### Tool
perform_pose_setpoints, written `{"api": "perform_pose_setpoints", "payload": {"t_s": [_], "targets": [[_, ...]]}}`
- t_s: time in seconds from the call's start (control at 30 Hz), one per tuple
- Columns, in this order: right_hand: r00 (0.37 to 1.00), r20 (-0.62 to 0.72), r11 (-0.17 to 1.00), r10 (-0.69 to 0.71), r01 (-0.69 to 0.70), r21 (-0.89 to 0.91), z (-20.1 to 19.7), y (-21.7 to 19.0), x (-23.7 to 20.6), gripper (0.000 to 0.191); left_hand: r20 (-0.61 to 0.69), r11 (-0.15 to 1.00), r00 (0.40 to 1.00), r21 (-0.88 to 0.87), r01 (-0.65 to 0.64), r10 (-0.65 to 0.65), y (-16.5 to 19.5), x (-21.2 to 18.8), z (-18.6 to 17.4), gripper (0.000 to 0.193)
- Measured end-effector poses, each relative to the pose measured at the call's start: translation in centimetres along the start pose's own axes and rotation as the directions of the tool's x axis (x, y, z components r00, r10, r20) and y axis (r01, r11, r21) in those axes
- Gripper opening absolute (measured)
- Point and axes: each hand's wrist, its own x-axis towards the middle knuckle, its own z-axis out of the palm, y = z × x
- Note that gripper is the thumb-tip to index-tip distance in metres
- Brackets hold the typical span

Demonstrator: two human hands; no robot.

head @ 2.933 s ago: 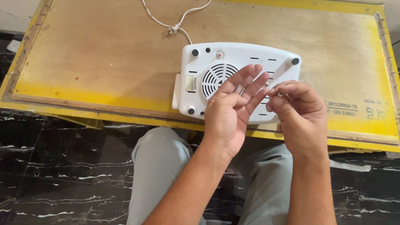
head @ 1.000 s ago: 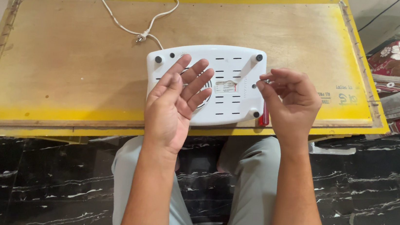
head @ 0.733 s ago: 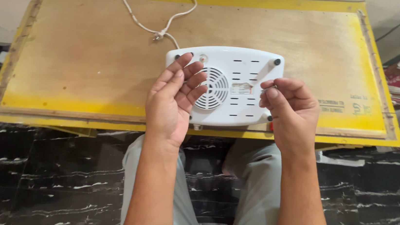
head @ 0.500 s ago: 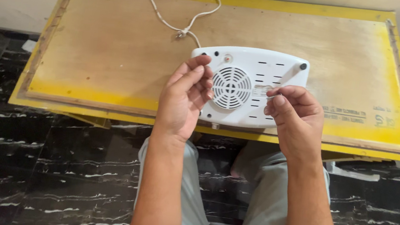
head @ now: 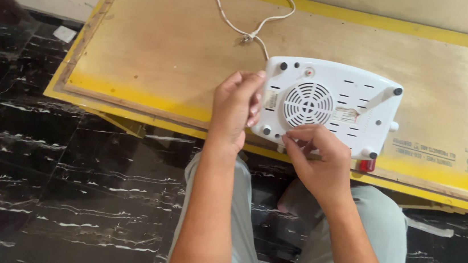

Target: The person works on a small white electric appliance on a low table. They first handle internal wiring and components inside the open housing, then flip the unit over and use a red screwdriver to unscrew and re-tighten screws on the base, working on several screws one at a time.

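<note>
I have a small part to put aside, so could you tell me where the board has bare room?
The wooden board is bare left of the white appliance, below the white cord, and to the appliance's right. The near edge is crowded: left hand grips the appliance's side, right hand its front.

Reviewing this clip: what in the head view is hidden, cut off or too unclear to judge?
- Whatever the right hand pinches at the white appliance near edge: its own fingers cover it.
- The appliance's top face: it lies underside up on the wooden board.
- The left hand fingertips on the appliance's left edge: curled out of sight.
- The white cord far end: cut off by the top edge.
- The small red part under the near right corner: mostly hidden by the appliance.
</note>
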Motion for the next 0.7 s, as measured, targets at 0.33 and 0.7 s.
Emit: {"api": "perform_pose_setpoints", "payload": {"t_s": [0.33, 0.7], "targets": [[0.992, 0.046, 0.956, -0.121, 0.129, -0.263, 1.3, -1.4, -0.3, 0.012, -0.004, 0.979, 1.0, 0.203, 0.028, -0.028, -1.7, 1.0, -0.2, 0.023], [0.989, 0.084, 0.955, -0.12, 0.138, -0.261, 1.2, -1.2, -0.2, 0.014, 0.009, 0.979, 1.0, 0.201, 0.025, -0.028, -1.4, 0.8, -0.1, 0.02]]}}
